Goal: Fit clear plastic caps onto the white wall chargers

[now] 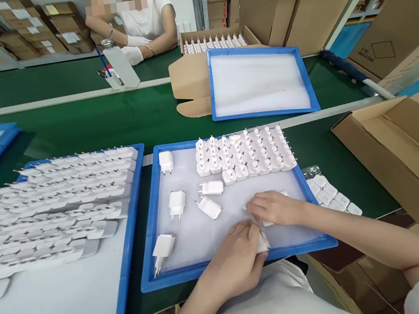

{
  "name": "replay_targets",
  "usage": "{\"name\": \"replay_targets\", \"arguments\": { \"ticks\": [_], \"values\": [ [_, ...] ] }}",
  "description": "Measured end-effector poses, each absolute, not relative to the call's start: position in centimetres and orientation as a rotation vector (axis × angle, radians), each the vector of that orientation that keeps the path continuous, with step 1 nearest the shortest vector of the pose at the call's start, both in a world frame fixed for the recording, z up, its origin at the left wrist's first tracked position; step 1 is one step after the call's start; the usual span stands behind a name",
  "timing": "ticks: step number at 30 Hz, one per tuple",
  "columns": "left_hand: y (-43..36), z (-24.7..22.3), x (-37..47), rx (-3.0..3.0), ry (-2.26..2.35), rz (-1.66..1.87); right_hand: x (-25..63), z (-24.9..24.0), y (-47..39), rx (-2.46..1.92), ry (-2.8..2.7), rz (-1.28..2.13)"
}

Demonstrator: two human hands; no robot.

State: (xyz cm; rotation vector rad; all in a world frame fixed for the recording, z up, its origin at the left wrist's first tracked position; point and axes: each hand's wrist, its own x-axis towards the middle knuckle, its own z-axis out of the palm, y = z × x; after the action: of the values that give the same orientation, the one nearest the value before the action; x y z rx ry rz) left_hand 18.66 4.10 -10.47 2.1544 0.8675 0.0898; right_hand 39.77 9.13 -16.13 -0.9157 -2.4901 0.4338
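Over the front edge of the blue-rimmed tray, my left hand is wrapped round a white charger. Just above and to its right, my right hand has its fingers pressed together near the top of that charger; what they pinch is too small to make out. Part of another white piece shows beneath my right hand. Several loose two-pin chargers lie in the left half of the tray, one near the middle. Rows of upright chargers fill its back right.
At left, a larger tray holds long rows of chargers. White square pieces lie right of my tray, beside an open carton. Behind are a blue-rimmed tray and a box of chargers. A person with white gloves sits opposite.
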Motion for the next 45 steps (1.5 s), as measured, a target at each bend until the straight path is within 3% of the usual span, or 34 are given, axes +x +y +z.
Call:
{"name": "replay_targets", "arguments": {
  "ticks": [8,11,16,21,28,35,45],
  "values": [
    [4.3,-10.0,18.1,2.082,0.873,0.09,40.7,-13.0,7.6,-1.354,-1.667,0.621],
    [5.0,-10.1,17.5,2.004,0.875,0.114,41.1,-11.8,6.0,-1.463,-1.404,0.844],
    [5.9,-10.5,16.4,1.87,0.87,0.197,40.1,-13.6,5.1,-1.467,-1.14,1.357],
    [5.6,-10.6,14.5,1.62,0.964,0.507,40.4,-14.7,5.4,-1.46,-0.943,1.518],
    [3.3,-9.6,13.6,1.359,0.895,0.659,38.9,-10.6,3.4,-1.352,-1.024,1.372],
    [2.7,-8.9,14.9,1.408,0.806,0.744,35.8,-7.2,0.5,-0.941,-1.778,0.411],
    [3.3,-9.5,15.0,1.249,0.749,0.965,35.9,-7.5,0.3,-0.992,-1.357,0.971]
  ]
}}
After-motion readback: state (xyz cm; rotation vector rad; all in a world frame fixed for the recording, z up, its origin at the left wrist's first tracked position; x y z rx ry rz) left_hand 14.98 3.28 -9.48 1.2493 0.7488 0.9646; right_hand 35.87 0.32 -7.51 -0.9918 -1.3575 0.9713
